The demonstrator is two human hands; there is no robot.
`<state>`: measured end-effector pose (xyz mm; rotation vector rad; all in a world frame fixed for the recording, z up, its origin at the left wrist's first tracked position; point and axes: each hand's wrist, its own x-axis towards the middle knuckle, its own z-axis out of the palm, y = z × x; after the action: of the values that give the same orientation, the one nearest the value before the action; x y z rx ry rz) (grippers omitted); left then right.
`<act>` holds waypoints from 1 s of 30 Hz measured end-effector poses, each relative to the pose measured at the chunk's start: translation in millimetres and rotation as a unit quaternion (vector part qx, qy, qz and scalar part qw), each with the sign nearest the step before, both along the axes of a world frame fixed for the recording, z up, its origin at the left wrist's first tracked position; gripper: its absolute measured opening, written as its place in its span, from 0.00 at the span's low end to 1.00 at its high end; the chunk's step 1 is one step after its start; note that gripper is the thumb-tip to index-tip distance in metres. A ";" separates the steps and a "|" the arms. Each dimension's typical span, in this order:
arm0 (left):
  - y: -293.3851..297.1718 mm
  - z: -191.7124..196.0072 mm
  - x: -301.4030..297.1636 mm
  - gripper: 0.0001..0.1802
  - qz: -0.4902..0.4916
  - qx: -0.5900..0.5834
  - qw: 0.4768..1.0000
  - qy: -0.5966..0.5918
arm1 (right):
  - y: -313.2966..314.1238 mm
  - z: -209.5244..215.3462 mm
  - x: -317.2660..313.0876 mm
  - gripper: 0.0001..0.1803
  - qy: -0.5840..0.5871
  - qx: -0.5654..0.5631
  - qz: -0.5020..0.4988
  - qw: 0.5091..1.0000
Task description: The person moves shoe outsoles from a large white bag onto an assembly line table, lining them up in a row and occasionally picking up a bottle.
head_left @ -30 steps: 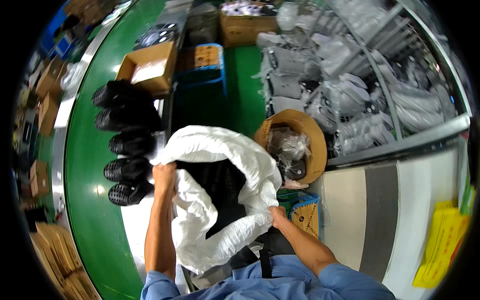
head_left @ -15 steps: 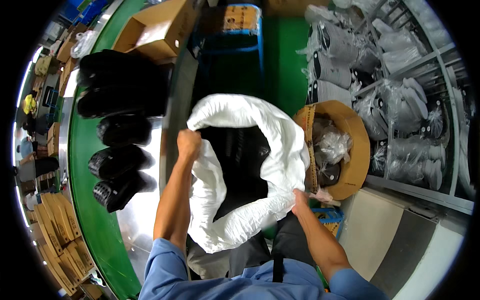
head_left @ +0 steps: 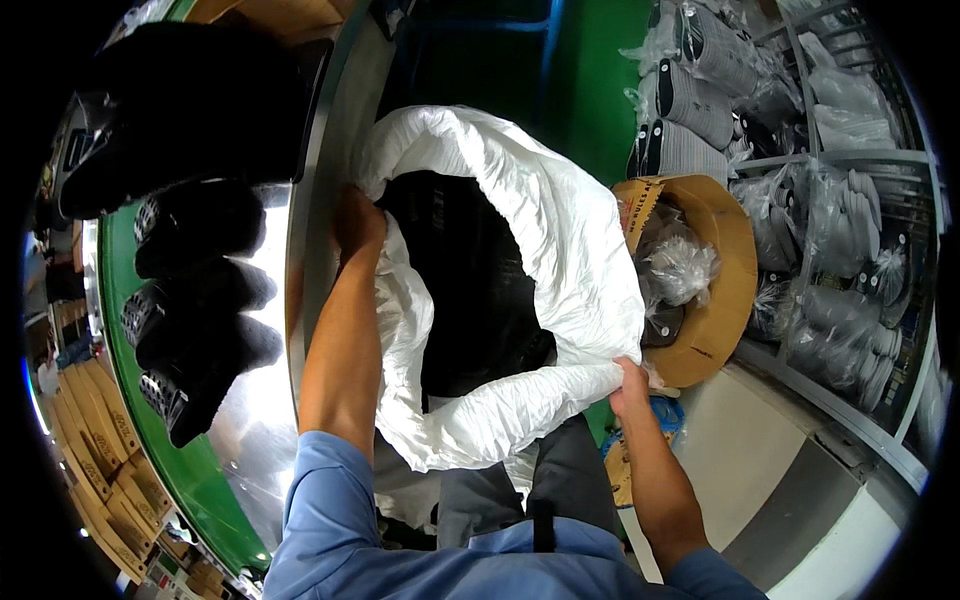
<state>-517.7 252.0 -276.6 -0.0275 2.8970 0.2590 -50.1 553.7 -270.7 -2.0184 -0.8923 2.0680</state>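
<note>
A large white woven sack (head_left: 590, 260) stands in front of me, its mouth spread wide and its rim rolled outward. Dark black things (head_left: 475, 290) lie inside it, too dim to name. My left hand (head_left: 360, 225) is closed on the rim at the left side, next to the table edge. At the lower right of the rim, my right hand (head_left: 628, 385) pinches the white cloth. Both forearms reach up from the lower edge.
Black shoes (head_left: 200, 300) stand in a row on the metal and green worktop (head_left: 265, 400) at left. Right of the sack is a round-looking cardboard box (head_left: 735, 290) holding plastic-wrapped items. A metal rack (head_left: 820, 160) with bagged soles lines the right. A blue-framed stool (head_left: 480, 25) stands beyond.
The view has shifted closer. The sack's mouth looks wider, and its far rim reaches higher in the picture. Both hands keep hold of the rim, the right one now farther right.
</note>
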 end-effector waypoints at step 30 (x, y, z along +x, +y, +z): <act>-81.9 70.9 243.7 0.57 0.138 -0.026 0.989 -0.046 | -47.5 42.3 -77.7 0.19 -0.051 0.352 0.890 0.284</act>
<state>-273.9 170.1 -205.7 -0.4389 2.8014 0.2230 -127.8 506.2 -228.4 0.2487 -3.8677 0.4546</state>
